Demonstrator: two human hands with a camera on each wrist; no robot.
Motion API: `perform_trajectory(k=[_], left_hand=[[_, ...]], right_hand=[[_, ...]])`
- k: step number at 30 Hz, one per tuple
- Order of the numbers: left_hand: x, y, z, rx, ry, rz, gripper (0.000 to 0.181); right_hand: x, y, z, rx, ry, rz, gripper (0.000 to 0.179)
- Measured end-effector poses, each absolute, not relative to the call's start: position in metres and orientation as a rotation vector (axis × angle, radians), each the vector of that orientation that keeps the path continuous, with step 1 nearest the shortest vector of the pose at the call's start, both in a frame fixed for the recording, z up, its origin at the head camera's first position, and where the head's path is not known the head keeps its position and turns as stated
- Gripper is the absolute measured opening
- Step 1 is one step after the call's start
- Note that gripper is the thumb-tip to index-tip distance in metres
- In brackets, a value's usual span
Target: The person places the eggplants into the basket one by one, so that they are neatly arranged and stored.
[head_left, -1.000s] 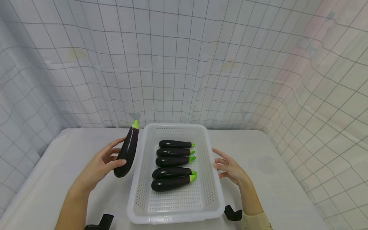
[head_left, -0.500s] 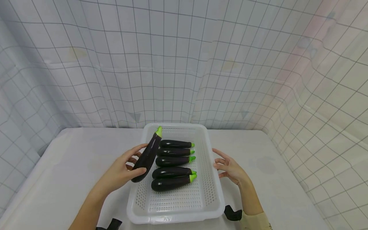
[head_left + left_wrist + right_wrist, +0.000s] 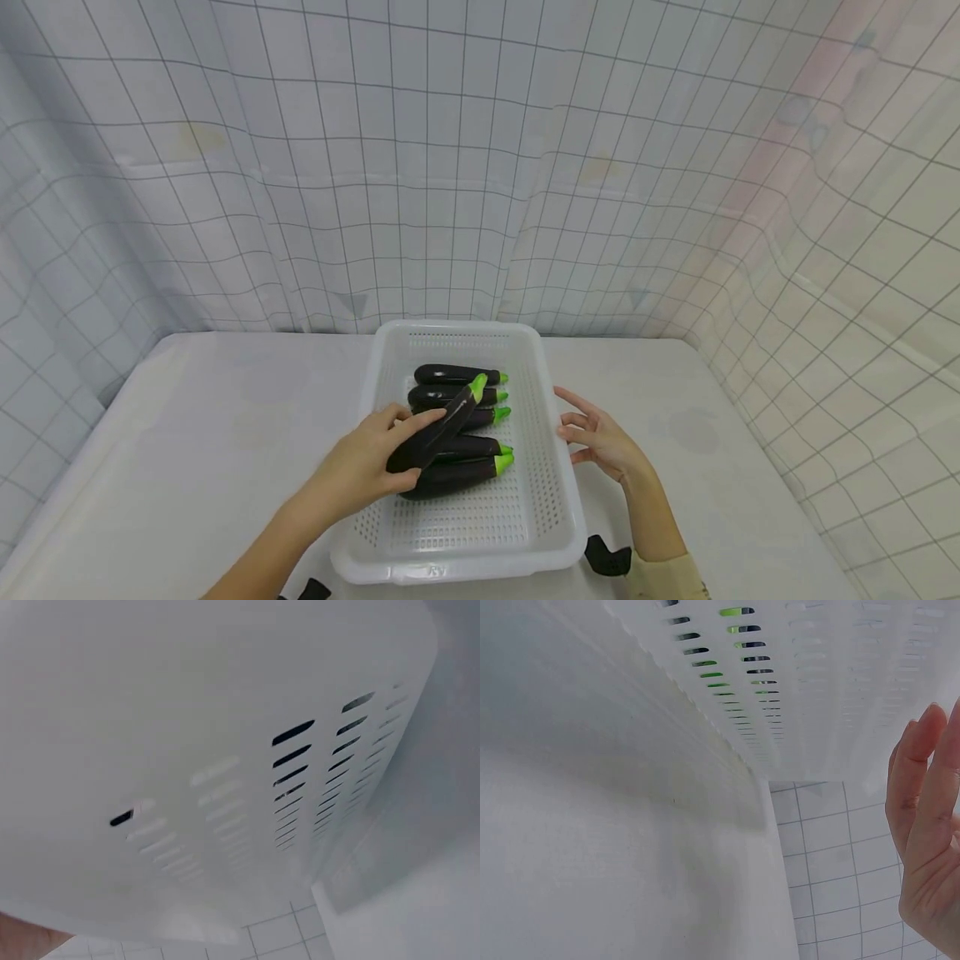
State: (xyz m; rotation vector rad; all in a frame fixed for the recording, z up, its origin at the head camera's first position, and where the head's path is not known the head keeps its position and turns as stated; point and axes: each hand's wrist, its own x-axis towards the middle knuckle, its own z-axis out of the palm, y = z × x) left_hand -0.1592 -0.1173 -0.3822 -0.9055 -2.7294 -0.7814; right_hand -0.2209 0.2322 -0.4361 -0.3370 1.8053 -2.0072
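In the head view my left hand point(image 3: 367, 457) grips a dark purple eggplant point(image 3: 438, 437) by its thick end, thumb on the near side and fingers across the far side. Its green stem points up and to the right. Beneath it, several more eggplants point(image 3: 459, 374) lie in a row in a white perforated plastic basket point(image 3: 457, 571), stems to the right and partly covered by the held one. My right hand point(image 3: 603, 446) stays beside the basket's right side, fingers loosely bent, fingertips at the rim. The left wrist view shows mostly the basket's slotted wall point(image 3: 225, 712).
The basket stands on a white table point(image 3: 255, 417). A grid-patterned white curtain point(image 3: 450, 167) hangs behind and along both sides. Black straps point(image 3: 607, 556) sit at the wrists. Behind the right hand, the right wrist view shows the grid pattern point(image 3: 840, 862).
My left hand has carried the eggplant from left of the basket rightward, over its left rim and onto the row of eggplants. My right hand and the basket have not moved.
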Motion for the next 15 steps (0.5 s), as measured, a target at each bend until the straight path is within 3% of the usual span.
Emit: perform_trajectory(k=[15], left_hand=[[-0.158,-0.093,-0.404,-1.275,-2.457,-0.129,0.067]], right_hand=[[-0.221,0.232,-0.436,-0.34,1.793,-2.013,0.07]])
